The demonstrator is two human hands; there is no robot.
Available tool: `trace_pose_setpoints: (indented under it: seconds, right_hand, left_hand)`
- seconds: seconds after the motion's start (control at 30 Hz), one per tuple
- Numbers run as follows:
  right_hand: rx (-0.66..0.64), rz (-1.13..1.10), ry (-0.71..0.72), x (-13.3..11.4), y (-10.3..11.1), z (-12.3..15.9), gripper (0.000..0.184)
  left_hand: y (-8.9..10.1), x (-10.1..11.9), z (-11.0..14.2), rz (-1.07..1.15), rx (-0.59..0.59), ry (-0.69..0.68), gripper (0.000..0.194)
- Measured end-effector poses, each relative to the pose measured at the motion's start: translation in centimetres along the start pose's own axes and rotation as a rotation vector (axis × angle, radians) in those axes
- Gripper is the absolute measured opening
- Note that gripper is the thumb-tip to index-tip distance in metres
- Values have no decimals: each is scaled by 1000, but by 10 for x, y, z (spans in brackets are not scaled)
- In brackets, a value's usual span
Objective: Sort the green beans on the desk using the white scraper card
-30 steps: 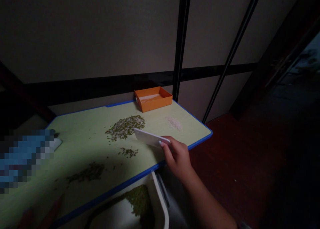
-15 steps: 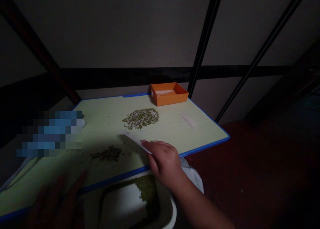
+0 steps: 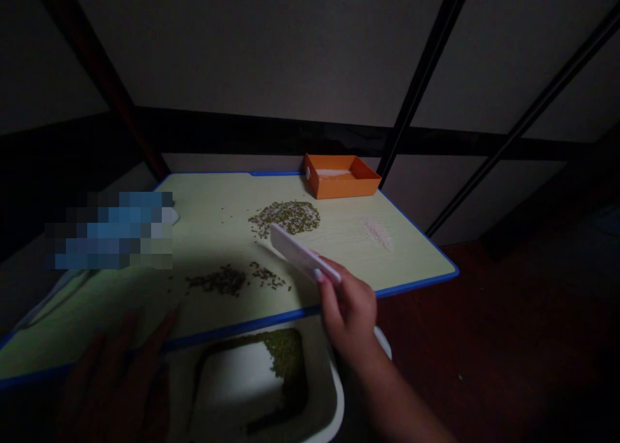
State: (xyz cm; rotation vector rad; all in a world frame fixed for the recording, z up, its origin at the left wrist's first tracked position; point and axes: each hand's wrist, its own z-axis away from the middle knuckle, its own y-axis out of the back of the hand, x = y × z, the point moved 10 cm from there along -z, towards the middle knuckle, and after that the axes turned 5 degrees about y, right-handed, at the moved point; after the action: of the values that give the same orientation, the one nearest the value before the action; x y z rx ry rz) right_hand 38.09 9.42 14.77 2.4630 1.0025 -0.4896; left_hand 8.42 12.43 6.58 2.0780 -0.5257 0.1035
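Note:
My right hand (image 3: 351, 307) grips a flat white card-like piece (image 3: 300, 252), tilted above the table (image 3: 334, 272). Just beyond its tip lies a heap of small green beans mixed with white grains (image 3: 290, 217). Left of the hand, in shadow, are a dark pile of the beans (image 3: 223, 280) and a small scatter of beans (image 3: 268, 276). My left hand (image 3: 121, 372) is dim at the table's near edge, its fingers spread, with nothing seen in them. A white tub (image 3: 336, 398) below the edge has green beans in one corner.
An orange box (image 3: 343, 186) with white grains inside stands at the far edge. A thin patch of white grains (image 3: 376, 233) lies on the right. Something blue, blurred out (image 3: 116, 230), is at the left. A panelled wall (image 3: 261, 55) rises behind the table.
My right hand has raised and turned the white piece, so its flat face shows more. A small group of beans now lies to the right of the dark pile. The view has shifted slightly.

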Motion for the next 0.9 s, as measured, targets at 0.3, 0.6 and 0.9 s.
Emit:
trace_pose_setpoints:
  seconds: [0.3, 0.6, 0.9]
  right_hand:
    - [159, -172, -513, 47, 38, 35, 34]
    - [198, -242, -689, 80, 58, 50, 32]
    - [15, -407, -725, 67, 25, 52, 30]
  left_hand:
    - [1, 1, 3, -65, 4, 19, 81]
    - [0, 0, 1, -85, 2, 48, 73]
    - [-2, -4, 4, -125, -35, 79, 71]
